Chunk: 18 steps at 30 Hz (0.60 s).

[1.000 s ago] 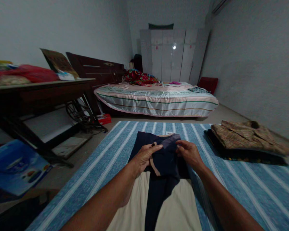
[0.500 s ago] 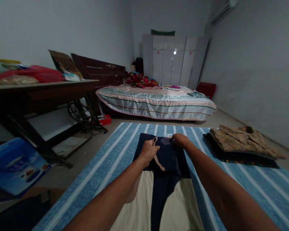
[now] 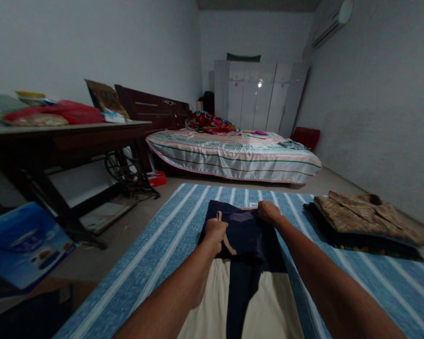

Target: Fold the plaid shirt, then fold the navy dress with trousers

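Note:
A navy garment (image 3: 245,233) with beige trim lies in front of me, and cream cloth panels (image 3: 272,301) spread out on its near side. My left hand (image 3: 216,231) is closed on the garment's beige-trimmed edge at the left. At its far right corner, my right hand (image 3: 268,213) grips the cloth, fingers curled and partly hidden. A small white label (image 3: 254,204) shows just left of my right hand. Under the garment is a blue-and-white striped bedspread (image 3: 169,235).
Folded clothes, a brown checked garment (image 3: 356,212) on darker cloth, lie to the right. A sewing-machine table (image 3: 127,126) and a blue box (image 3: 28,245) stand at left. Beyond are another bed (image 3: 240,162) and a wardrobe (image 3: 256,94).
The view has tilted up slightly, so everything sits lower in the picture. My left hand has drawn a little left and nearer with the trimmed edge; my right hand keeps its corner.

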Each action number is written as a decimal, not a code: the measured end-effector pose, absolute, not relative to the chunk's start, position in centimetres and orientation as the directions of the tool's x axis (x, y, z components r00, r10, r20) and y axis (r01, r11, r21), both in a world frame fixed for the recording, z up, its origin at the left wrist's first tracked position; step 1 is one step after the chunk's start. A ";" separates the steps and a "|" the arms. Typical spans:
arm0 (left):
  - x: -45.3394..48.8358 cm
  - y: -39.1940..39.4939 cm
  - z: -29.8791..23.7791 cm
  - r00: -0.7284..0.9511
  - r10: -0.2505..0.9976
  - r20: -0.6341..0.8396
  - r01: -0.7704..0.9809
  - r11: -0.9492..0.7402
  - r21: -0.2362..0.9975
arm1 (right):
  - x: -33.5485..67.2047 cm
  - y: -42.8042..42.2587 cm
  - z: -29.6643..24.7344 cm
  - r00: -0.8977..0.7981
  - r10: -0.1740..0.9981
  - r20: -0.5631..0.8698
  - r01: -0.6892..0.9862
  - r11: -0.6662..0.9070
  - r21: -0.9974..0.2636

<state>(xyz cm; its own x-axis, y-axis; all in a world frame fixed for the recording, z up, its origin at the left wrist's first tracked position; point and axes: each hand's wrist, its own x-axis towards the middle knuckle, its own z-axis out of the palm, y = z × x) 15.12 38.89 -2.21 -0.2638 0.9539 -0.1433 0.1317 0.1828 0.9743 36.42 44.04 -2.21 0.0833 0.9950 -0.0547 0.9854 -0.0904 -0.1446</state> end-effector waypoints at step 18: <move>15.5 43.5 2.3 -0.269 0.962 0.044 0.190 0.008 0.982 | 36.8 45.4 0.2 0.181 0.984 -0.004 0.946 -0.175 -0.271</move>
